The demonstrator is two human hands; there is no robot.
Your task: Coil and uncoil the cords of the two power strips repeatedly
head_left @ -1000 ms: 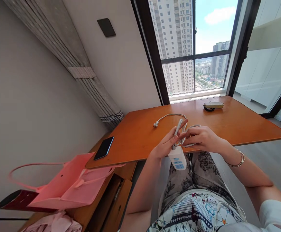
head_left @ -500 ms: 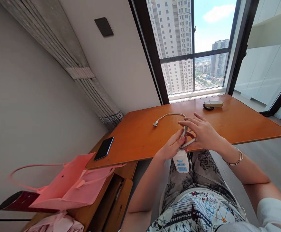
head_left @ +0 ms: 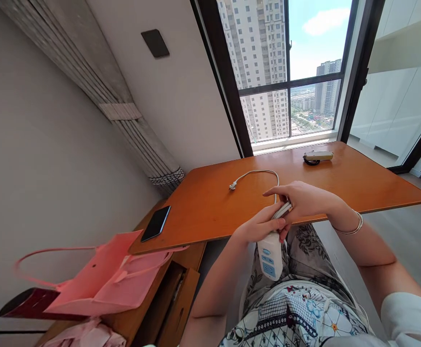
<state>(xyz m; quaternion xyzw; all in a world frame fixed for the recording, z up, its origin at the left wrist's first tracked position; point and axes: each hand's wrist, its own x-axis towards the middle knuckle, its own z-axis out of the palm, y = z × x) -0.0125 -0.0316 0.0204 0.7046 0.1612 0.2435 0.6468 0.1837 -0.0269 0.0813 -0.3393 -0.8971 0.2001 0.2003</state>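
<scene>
A white power strip (head_left: 271,260) with blue sockets hangs tilted below the table's front edge, over my lap. My left hand (head_left: 259,225) is closed around its upper end and the gathered white cord (head_left: 283,210). Close against it, my right hand (head_left: 306,198) grips the folded loops of that cord, its index finger stretched out to the left; some of its fingers are hidden behind the cord. From there the cord's free length curves over the tabletop to a plug (head_left: 232,186) lying on the wood.
The orange-brown table (head_left: 203,205) carries a black phone (head_left: 156,223) at its left end. A second, cream-coloured power strip (head_left: 319,155) with a dark cord lies at the back right. Lower left, a pink bag (head_left: 105,279) stands on a wooden cabinet (head_left: 176,308). A window (head_left: 290,86) is behind.
Both hands have come closer together around the cord loops. My right hand has turned and dropped slightly, and the power strip hangs a little lower.
</scene>
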